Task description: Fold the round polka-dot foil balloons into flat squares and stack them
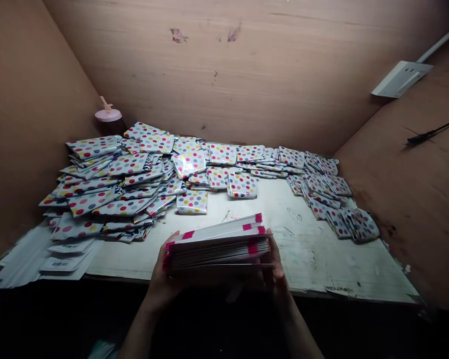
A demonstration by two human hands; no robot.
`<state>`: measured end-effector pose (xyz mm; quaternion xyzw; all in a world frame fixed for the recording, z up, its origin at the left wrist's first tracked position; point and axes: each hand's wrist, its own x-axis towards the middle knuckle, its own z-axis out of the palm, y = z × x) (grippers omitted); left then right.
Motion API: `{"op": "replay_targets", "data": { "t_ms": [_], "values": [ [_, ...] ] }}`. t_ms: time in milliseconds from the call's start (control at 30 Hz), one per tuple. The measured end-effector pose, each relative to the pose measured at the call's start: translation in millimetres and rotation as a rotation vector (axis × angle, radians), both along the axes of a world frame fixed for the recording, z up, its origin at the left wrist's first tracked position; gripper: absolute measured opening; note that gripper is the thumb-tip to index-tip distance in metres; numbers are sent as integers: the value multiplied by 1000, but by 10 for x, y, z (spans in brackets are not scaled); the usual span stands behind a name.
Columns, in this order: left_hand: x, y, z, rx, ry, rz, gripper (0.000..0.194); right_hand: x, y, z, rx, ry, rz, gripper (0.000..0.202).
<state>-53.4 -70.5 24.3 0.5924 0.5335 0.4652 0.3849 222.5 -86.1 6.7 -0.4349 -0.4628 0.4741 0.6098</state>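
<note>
A thick stack of white cards or papers with pink edge marks (217, 249) is held up over the table's front edge. My left hand (163, 279) grips its left end, and my right hand (277, 274) grips its right end, with fingers along the side. The upper part of the stack fans out at a slight tilt. Beyond it, folded polka-dot packets (191, 202) lie on the pale table (273, 199). The undersides of both hands are in dark shadow.
Polka-dot packets form a large heap (112, 189) at the left and a row (333, 194) at the right. White labelled sheets (65, 262) lie front left. A pink-lidded cup (109, 119) stands in the back left corner. Wooden walls enclose the table; a socket (402, 80) hangs right.
</note>
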Motion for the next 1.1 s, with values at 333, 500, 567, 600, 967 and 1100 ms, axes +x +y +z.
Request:
{"op": "replay_targets", "data": {
  "t_ms": [333, 500, 567, 600, 967, 1100],
  "values": [
    [46, -52, 67, 54, 77, 51, 93, 396, 224, 405, 271, -372, -307, 12],
    [105, -76, 129, 46, 49, 111, 97, 414, 175, 378, 238, -335, 16, 22],
    [100, -76, 112, 52, 47, 111, 99, 342, 96, 298, 238, -186, 17, 41],
    [92, -73, 98, 60, 54, 109, 98, 297, 47, 250, 250, -130, -3, 53],
    [199, -109, 88, 23, -76, 121, 101, -104, -295, -76, 211, -538, -518, 48],
    [231, -119, 93, -7, -137, 122, 99, -152, -239, -59, 240, -511, -605, 37]
  ]
}}
